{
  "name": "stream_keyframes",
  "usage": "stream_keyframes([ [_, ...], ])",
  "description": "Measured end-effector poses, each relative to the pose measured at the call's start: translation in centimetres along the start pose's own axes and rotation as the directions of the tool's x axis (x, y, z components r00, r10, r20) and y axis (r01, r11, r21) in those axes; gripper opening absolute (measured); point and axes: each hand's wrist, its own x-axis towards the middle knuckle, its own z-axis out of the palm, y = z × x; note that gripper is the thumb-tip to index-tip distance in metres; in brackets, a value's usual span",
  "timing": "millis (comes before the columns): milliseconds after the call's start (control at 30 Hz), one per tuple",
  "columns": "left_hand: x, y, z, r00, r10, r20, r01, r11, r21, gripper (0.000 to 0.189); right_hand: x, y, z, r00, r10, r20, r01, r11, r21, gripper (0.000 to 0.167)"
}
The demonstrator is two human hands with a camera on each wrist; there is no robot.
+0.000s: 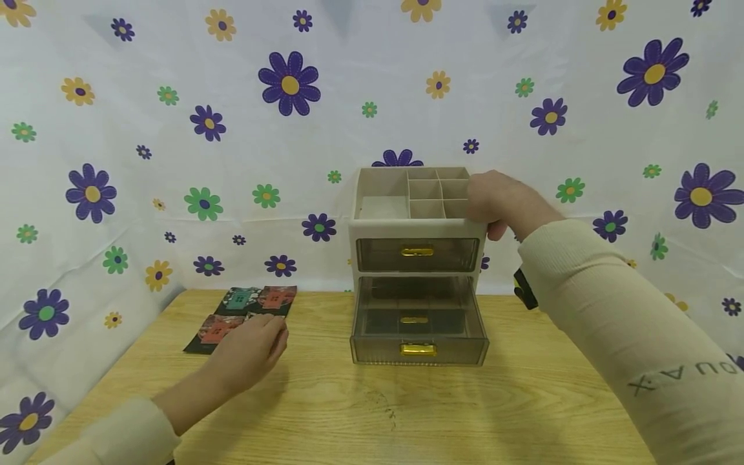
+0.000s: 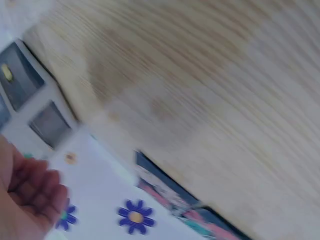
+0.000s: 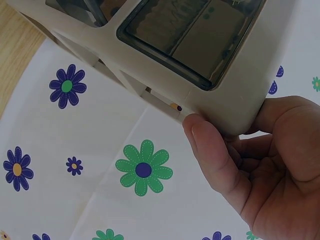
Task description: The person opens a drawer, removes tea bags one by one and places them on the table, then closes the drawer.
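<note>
A cream desktop drawer organizer [image 1: 418, 228] stands upright at the back of the table. My right hand [image 1: 506, 200] grips its top right corner; in the right wrist view, the thumb [image 3: 207, 142] presses on the side near the corner [image 3: 235, 107], and the other fingers are partly hidden behind it. The lower smoky drawer [image 1: 378, 352] with a gold handle is pulled out, while the upper drawer [image 1: 380, 256] is closed. To the left, my left hand [image 1: 250, 349] hovers with loosely curled fingers and holds nothing; its palm [image 2: 30, 195] shows in the left wrist view.
Dark printed cards [image 1: 239, 298] in red and teal lie on the table's left, partly behind the left hand. A black and yellow object [image 1: 525, 289] sits right of the organizer, partly covered by the sleeve. A flowered cloth [image 1: 349, 64] hangs behind the wooden table [image 1: 325, 413].
</note>
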Motion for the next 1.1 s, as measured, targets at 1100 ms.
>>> stream_keyframes([
  [1100,4.8,12.4,0.5,0.834,0.467,-0.292,-0.496,0.868,-0.029,0.002,0.1,0.1,0.2,1.0,0.003,-0.008,-0.003,1.0,-0.002,0.022],
])
